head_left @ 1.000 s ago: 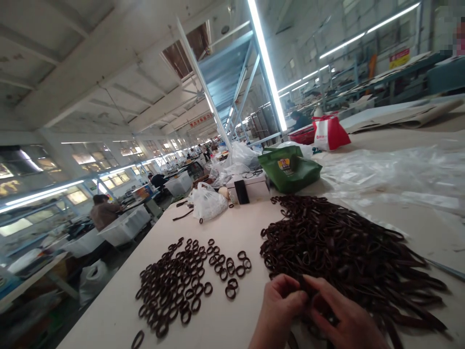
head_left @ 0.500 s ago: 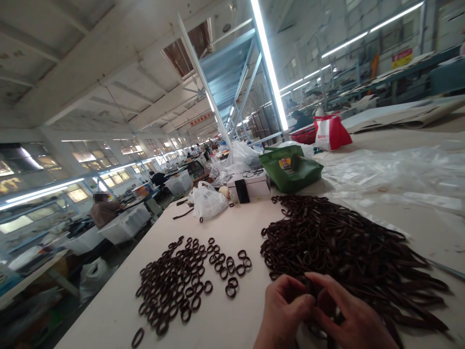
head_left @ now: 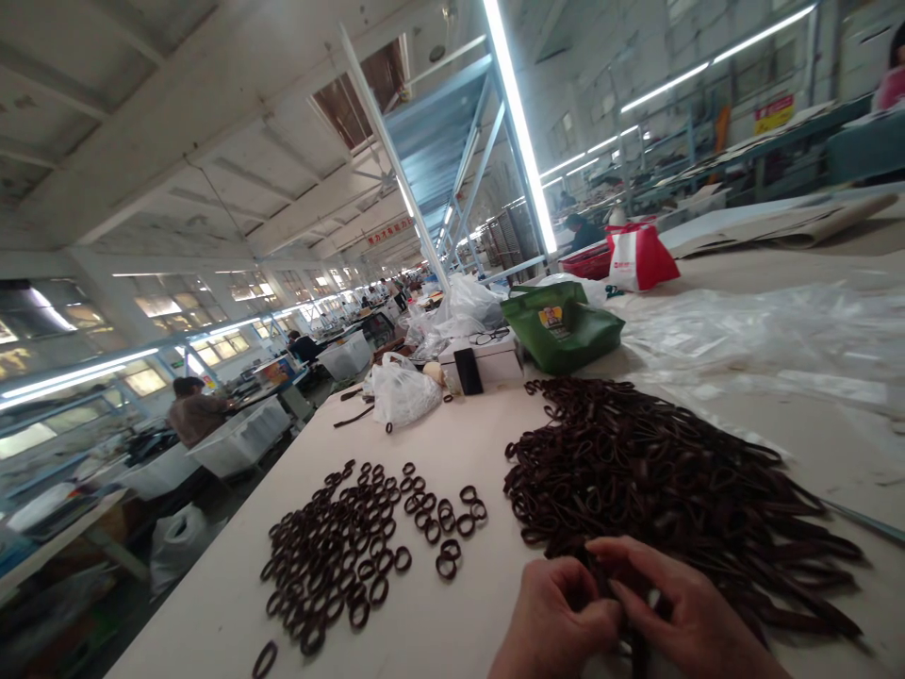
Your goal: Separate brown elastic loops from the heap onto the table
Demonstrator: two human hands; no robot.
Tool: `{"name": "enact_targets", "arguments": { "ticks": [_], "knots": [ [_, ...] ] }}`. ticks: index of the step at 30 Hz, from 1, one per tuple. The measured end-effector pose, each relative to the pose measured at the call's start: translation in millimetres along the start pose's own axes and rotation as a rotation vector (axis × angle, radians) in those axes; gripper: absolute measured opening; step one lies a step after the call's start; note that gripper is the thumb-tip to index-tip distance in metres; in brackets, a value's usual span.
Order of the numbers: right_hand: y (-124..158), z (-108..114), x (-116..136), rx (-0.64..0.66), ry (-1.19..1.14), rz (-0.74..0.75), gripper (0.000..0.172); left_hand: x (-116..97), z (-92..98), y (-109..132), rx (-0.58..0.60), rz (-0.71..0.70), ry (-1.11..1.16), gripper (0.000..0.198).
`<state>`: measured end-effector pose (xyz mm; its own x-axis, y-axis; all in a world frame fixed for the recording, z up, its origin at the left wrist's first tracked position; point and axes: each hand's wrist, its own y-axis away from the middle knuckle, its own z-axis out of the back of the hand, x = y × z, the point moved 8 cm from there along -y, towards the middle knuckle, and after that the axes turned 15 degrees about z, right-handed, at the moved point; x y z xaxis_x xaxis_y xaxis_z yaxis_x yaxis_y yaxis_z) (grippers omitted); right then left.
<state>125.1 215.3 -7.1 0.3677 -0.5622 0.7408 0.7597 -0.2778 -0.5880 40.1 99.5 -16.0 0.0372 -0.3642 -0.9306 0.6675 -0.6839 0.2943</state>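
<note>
Close together at the lower right, my left hand and my right hand both pinch a dark brown strap. Its lower end hangs below my fingers, and much of it is hidden behind them. Just beyond my hands lies a large heap of dark brown looped straps, with long ends trailing to the right. Left of my hands, many small brown rings are spread on the pale table, some overlapping. A few of them lie a little apart from the main group.
Behind the heap stand a green bag, a red and white bag and a white box with a black phone leaning on it. A white plastic bag sits nearby. Clear plastic sheeting covers the right side.
My fingers have shifted slightly on the strap, the left thumb moving right towards the right hand. The whole view has drifted a little. The rings and heap look the same.
</note>
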Motion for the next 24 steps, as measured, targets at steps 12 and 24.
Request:
{"name": "enact_targets", "arguments": {
  "ticks": [12,24],
  "knots": [
    [-0.1,-7.1,2.8,0.102,0.145,0.095,0.022,2.4,-8.1,1.2,0.143,0.028,0.107,0.011],
    [-2.3,-8.0,19.3,0.292,-0.243,-0.051,0.016,0.7,21.5,-5.6,-0.1,-0.053,0.034,0.01]
  ]
}}
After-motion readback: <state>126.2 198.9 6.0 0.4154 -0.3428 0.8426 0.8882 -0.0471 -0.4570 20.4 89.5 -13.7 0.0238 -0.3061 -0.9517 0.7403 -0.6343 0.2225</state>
